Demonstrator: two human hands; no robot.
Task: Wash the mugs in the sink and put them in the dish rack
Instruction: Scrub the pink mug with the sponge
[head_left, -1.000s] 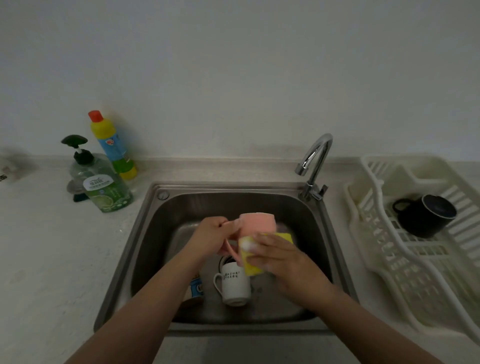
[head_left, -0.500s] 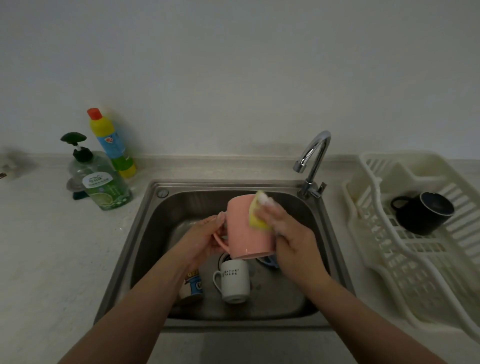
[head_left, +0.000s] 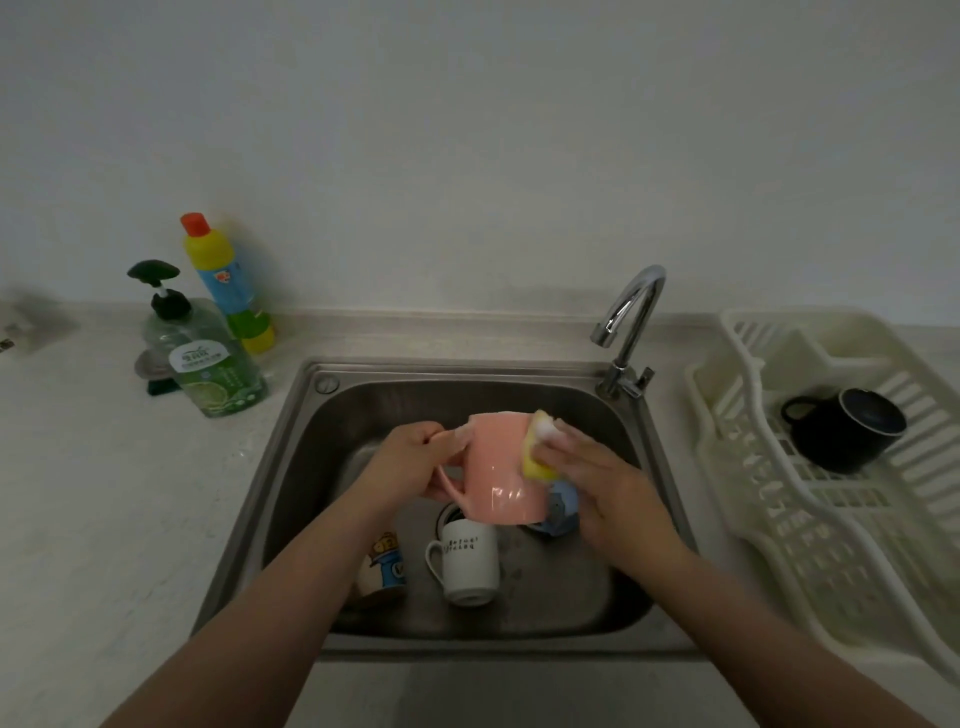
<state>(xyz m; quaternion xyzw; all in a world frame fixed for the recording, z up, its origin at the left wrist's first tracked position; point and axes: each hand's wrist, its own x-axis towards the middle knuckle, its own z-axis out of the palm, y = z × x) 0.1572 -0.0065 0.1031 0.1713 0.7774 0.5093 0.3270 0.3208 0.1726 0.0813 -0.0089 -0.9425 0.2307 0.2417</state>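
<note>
Above the steel sink (head_left: 291, 467) my left hand (head_left: 410, 462) grips the handle of a pink mug (head_left: 498, 467) held upside down. My right hand (head_left: 597, 478) holds a soapy yellow sponge (head_left: 537, 449) against the mug's right side. Below them a white mug (head_left: 467, 561) with black lettering stands on the sink floor. A cartoon-printed mug (head_left: 387, 564) lies partly hidden under my left forearm. A blue mug (head_left: 561, 506) peeks out behind the pink one. A black mug (head_left: 847, 431) lies on its side in the white dish rack (head_left: 779, 519).
The chrome tap (head_left: 628, 327) rises at the sink's back right corner. A green pump bottle of dish soap (head_left: 208, 358) and a yellow bottle with a red cap (head_left: 228, 286) stand on the counter to the left. The wall runs close behind.
The pink mug rose and turned from lying low over the white mug to hanging upside down higher up. The sponge went from its front to its upper right side.
</note>
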